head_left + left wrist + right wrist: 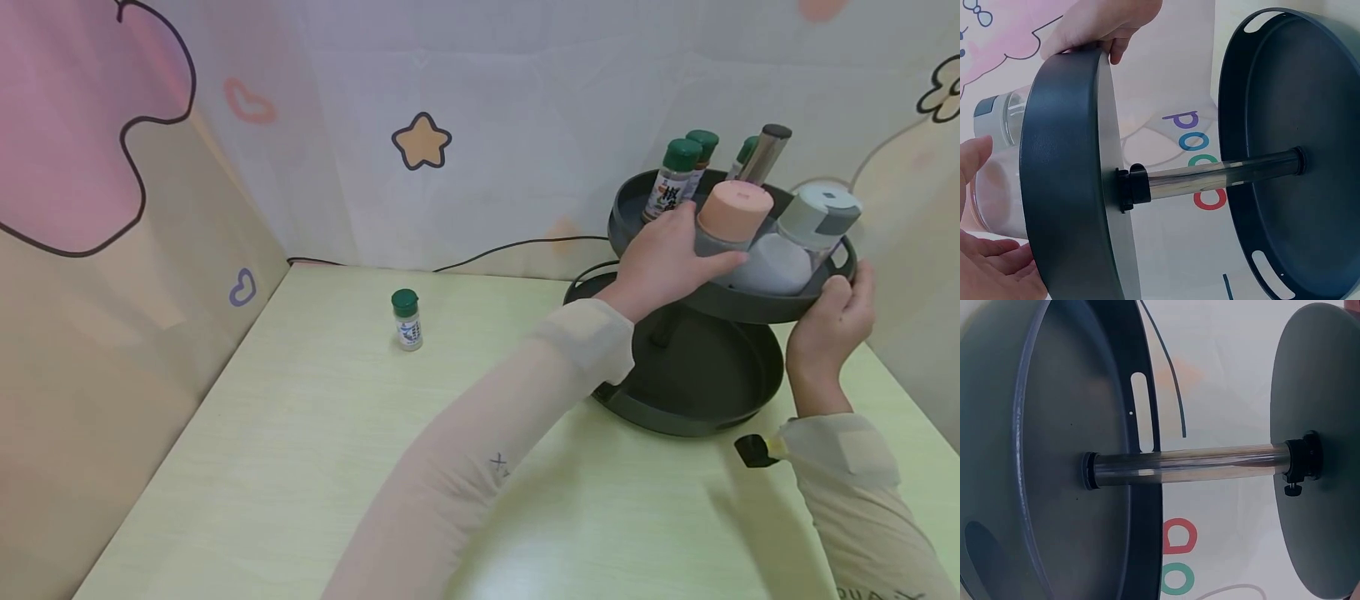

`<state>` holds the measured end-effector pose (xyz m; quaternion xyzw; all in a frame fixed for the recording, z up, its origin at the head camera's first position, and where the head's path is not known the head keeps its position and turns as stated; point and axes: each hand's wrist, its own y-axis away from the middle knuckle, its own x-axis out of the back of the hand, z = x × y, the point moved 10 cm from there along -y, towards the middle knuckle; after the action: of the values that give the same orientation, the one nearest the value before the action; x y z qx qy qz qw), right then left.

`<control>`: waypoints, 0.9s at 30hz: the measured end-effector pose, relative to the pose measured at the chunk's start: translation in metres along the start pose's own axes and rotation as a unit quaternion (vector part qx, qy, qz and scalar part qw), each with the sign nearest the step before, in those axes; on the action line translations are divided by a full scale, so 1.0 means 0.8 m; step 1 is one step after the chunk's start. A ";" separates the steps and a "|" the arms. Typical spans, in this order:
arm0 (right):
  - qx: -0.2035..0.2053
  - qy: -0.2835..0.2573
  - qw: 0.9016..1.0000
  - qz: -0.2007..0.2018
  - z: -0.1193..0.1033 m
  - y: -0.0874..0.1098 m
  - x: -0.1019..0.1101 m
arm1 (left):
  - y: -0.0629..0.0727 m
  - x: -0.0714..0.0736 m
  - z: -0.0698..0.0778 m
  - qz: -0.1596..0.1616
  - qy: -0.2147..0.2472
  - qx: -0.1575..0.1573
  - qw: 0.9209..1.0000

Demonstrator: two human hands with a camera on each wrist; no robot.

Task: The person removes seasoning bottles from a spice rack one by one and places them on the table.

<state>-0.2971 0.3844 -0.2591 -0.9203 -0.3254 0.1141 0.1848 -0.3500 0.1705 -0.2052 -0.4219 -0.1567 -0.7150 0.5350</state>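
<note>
A dark two-tier round rack stands at the back right, its upper tray (757, 310) joined to the lower tray (697, 367) by a metal post (1210, 175). My left hand (660, 262) holds a jar with a peach lid (735, 212) in the upper tray, thumb and fingers on opposite sides of it. My right hand (832, 333) grips the upper tray's right rim near its handle slot. Beside the jar stands a clear container with a pale lid (821, 208). Behind them are green-capped shaker bottles (671, 179) and a dark-topped cylinder (765, 157).
One green-capped shaker bottle (407, 319) stands alone on the pale table (300, 433), left of the rack. A thin black cable (517, 244) runs along the back wall. The decorated backdrop (525, 150) closes off the rear and sides.
</note>
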 end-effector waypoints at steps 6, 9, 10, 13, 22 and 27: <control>0.000 -0.005 1.000 0.002 0.000 -0.001 -0.001 | 0.000 0.000 0.003 0.004 -0.034 0.009 0.999; 0.003 -0.002 1.000 0.003 0.001 -0.002 -0.001 | -0.001 -0.001 0.003 0.006 -0.043 0.017 0.999; 0.004 0.000 1.000 0.003 0.001 -0.002 0.000 | -0.001 -0.002 0.003 0.007 -0.044 0.020 0.999; 0.008 0.008 1.000 0.006 0.002 -0.003 0.000 | -0.002 -0.002 0.004 0.012 -0.048 0.022 0.999; 0.014 0.008 1.000 0.010 0.001 -0.003 0.001 | 0.000 -0.002 0.007 0.019 -0.049 0.024 0.998; 0.020 0.016 1.000 0.010 0.001 -0.004 0.001 | 0.001 -0.001 0.007 0.022 -0.046 0.028 0.998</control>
<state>-0.2983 0.3873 -0.2588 -0.9216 -0.3103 0.1072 0.2069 -0.3467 0.1744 -0.2023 -0.4430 -0.1915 -0.6781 0.5543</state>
